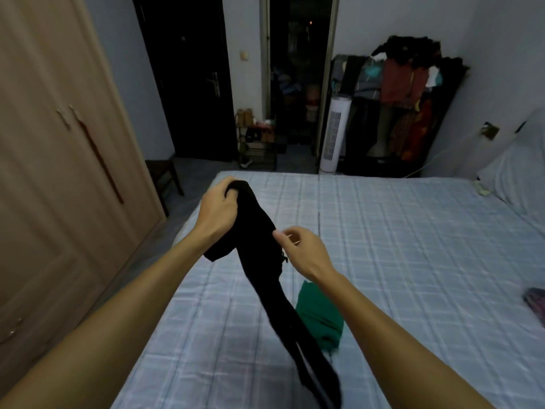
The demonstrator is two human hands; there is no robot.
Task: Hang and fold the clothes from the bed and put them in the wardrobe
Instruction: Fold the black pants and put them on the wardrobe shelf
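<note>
A long black garment (265, 261) hangs in the air over the bed (413, 261). My left hand (219, 211) grips its bunched top end, held high above the bed's left side. My right hand (303, 250) touches the garment's right edge halfway down, fingers pinched at the cloth. The lower part of the garment trails down toward the bottom of the view. A green garment (320, 317) lies crumpled on the checked blue sheet below my right forearm. The beige wardrobe (53, 172) stands on the left with its doors closed.
A dark wooden stool (163, 175) stands between wardrobe and bed. A white tower fan (334, 134), an open clothes rack (413, 113) and a small shelf (256, 140) stand beyond the bed's far edge. A purple item (535, 302) lies at the bed's right edge. A pillow (519, 175) rests far right.
</note>
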